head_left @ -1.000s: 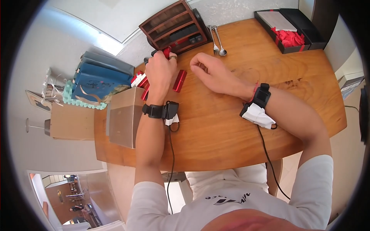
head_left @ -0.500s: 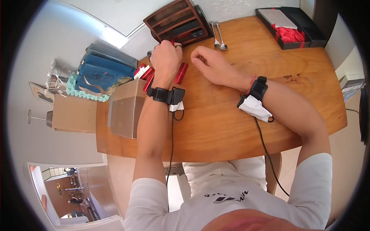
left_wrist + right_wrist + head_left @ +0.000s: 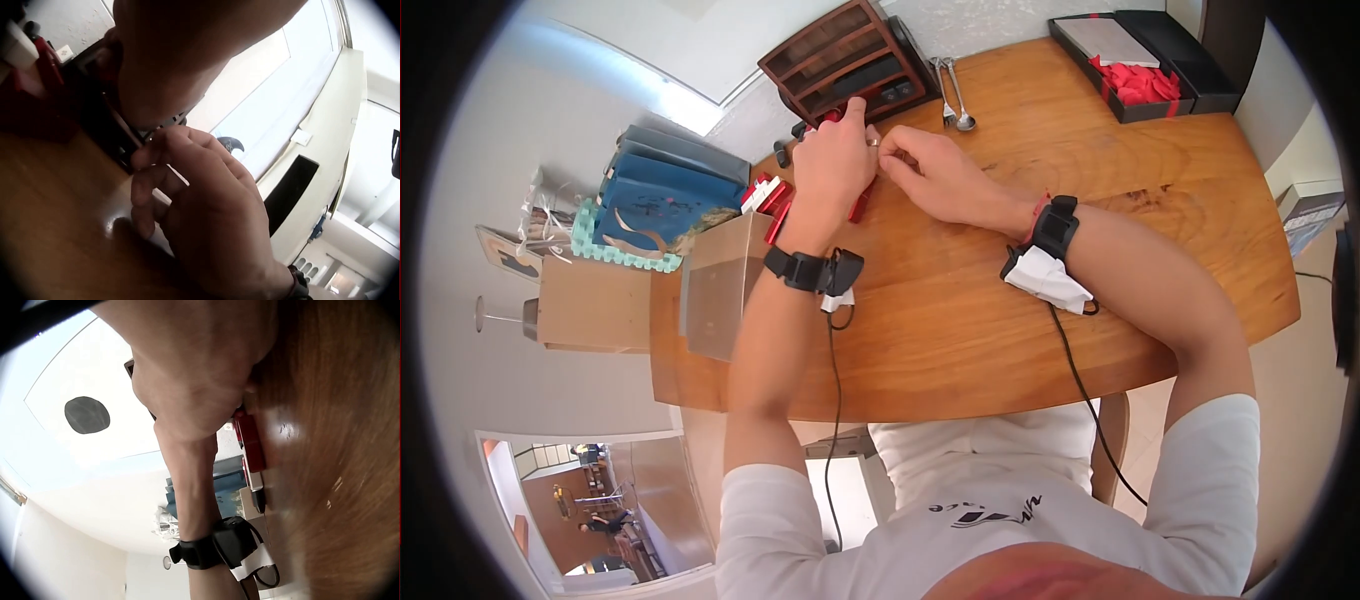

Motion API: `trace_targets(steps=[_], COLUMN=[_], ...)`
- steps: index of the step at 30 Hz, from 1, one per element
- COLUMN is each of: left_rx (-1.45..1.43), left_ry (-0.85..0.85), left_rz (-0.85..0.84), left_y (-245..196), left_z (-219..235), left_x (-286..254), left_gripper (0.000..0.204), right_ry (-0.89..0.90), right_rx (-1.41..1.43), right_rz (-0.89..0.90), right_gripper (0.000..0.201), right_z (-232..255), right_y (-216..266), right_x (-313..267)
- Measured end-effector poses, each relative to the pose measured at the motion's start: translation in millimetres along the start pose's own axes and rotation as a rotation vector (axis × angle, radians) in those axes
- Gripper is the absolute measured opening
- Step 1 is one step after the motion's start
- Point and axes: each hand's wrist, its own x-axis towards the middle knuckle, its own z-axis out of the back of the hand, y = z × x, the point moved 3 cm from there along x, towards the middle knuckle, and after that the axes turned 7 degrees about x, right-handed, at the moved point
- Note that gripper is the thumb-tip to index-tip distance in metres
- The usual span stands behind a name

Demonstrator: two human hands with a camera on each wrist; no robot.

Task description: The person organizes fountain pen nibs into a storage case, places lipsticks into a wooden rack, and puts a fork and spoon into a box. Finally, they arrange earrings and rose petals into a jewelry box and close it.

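At the foot of a brown wooden shelf rack [image 3: 840, 65], my left hand [image 3: 830, 175] reaches forward with its index finger stretched towards the lower shelf. A small red object [image 3: 830, 117] shows just past its knuckles; the hand covers the rest, so I cannot tell whether it is gripped. My right hand [image 3: 930, 175] is beside it, fingers loosely curled, fingertips right at the left hand's ring side. In the left wrist view the right hand [image 3: 209, 206] shows nothing between its fingers. A shiny red tube [image 3: 860, 205] lies partly covered below the left hand.
Red and white pieces [image 3: 765, 193] lie left of the left wrist, near a small black piece [image 3: 781, 153]. A brown box [image 3: 725, 285] and blue bags [image 3: 665, 195] stand at the left. A fork and spoon [image 3: 960, 100] lie right of the rack; an open black gift box [image 3: 1140, 75] sits at back right.
The left hand has shifted right along the rack's front, and its index finger has straightened forward. The right hand has moved slightly left, closing the gap between the hands.
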Motion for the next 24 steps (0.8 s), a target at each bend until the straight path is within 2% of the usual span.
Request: trace_targets(steps=[1, 2, 3, 5, 6, 10, 12, 15, 18, 24], left_rx=[0.028, 0.034, 0.029, 0.105, 0.145, 0.257, 0.417, 0.461, 0.499, 0.521], left_ry=[-0.007, 0.133, 0.133, 0.243, 0.282, 0.227, 0.182, 0.157, 0.135, 0.161], left_rz=[-0.084, -0.084, -0.087, -0.208, -0.215, -0.297, -0.391, -0.448, -0.445, -0.421], left_y=[-2.2, -0.4, 2.3, 5.7, 6.1, 7.2, 4.0, -1.8, -5.1, -2.0], left_z=[-1.4, -4.9, -4.0, -4.1, -3.3, -7.1, -6.5, -5.7, -4.5, -3.7], left_x=[1.4, 7.7, 10.8, 16.8, 21.0, 32.9, 35.7, 37.8, 38.2, 34.5], left_gripper=[0.057, 0.069, 0.069, 0.073, 0.076, 0.077, 0.069, 0.064, 0.059, 0.063], right_ry=[-0.010, -0.010, -0.007, -0.011, -0.008, 0.008, 0.009, 0.011, 0.017, 0.014], right_rx=[-0.010, -0.014, -0.005, 0.000, -0.001, -0.016, -0.011, 0.003, -0.001, -0.028], right_rz=[0.009, 0.004, 0.009, 0.014, 0.022, 0.003, 0.007, 0.007, -0.007, -0.005], right_gripper=[0.011, 0.011, 0.011, 0.011, 0.012, 0.012, 0.011, 0.011, 0.011, 0.012], right_z=[0.6, 0.7, 0.5, 1.0, -0.4, -0.8, -0.1, 0.2, -0.5, 0.8], right_y=[-0.7, -1.0, -1.1, -1.9, -3.9, -7.8, -7.0, -6.1, -5.7, -5.0], right_x=[-0.8, -1.5, -1.3, 0.3, 0.5, 0.0, -0.1, -0.8, 0.1, -0.1])
